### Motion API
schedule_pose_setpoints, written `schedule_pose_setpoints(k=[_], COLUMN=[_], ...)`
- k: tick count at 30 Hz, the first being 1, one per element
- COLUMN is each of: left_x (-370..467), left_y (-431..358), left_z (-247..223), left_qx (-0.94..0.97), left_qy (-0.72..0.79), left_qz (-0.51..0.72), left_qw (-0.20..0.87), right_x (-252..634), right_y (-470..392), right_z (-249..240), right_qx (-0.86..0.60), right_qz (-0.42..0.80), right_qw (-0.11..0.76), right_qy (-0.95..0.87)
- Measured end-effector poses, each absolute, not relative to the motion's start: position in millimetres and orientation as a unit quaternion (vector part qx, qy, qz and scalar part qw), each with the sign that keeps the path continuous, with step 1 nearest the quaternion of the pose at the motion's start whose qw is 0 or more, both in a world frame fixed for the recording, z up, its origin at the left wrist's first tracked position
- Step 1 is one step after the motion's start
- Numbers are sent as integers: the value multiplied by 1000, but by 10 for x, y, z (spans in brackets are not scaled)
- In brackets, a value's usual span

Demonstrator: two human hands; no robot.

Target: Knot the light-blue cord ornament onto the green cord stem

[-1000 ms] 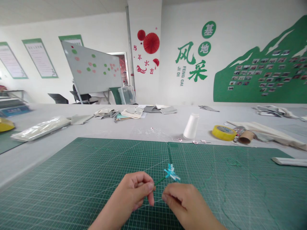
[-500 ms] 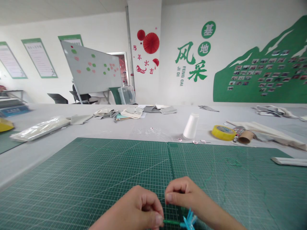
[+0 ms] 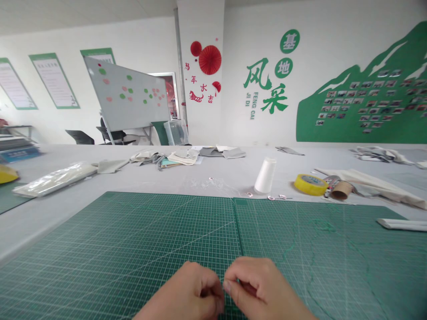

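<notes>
My left hand (image 3: 191, 291) is closed low over the cutting mat, its thumb and fingers pinched on the green stem that shows in the earlier frame. That stem and its blue ribbon-like flower are now hidden by my hands. Close beside it, my right hand (image 3: 258, 286) pinches with thumb and forefinger at what looks like a thin thread, barely visible between the fingertips. The two hands nearly touch. Loose green thread (image 3: 312, 262) runs in loops over the right part of the green cutting mat (image 3: 140, 240).
Beyond the mat stand a white thread cone (image 3: 266, 175), a roll of yellow tape (image 3: 311, 184) and a cardboard tube (image 3: 340, 190). Fabric scraps (image 3: 213, 152) lie farther back. A plastic-wrapped packet (image 3: 56, 178) is at left, a white folded strip (image 3: 400, 224) at right.
My right hand has come down and left, close against my left hand. The blue flower and green stem have gone out of sight behind the hands.
</notes>
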State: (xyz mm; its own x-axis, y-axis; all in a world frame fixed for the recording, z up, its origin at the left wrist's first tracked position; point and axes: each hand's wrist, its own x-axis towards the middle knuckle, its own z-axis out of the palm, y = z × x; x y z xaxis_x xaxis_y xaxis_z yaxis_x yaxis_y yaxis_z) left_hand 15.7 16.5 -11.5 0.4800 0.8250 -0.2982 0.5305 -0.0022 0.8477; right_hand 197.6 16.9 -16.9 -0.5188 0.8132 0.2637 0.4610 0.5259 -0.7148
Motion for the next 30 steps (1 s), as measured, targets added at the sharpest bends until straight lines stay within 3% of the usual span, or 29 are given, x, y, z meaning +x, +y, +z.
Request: schedule_pose_setpoints(k=[8,15,20,30], left_x=[68,24,16,33], left_y=[210,260,270,221], left_z=[-79,-68,-28,1], left_qx=[662,630,593,558], left_qy=[550,551,519,436], left_qz=[203,269,305,306], left_qw=[467,477,535,636], right_x=[1969,1943,1925,1959], right_y=[73,63,109,239], right_z=[-195,-332,-414,-327], right_qx=[-342,-346,-372,-448], right_qz=[97,-30,66,366], right_qw=[330,292,322,295], right_qy=[-874,-891,-868,-761])
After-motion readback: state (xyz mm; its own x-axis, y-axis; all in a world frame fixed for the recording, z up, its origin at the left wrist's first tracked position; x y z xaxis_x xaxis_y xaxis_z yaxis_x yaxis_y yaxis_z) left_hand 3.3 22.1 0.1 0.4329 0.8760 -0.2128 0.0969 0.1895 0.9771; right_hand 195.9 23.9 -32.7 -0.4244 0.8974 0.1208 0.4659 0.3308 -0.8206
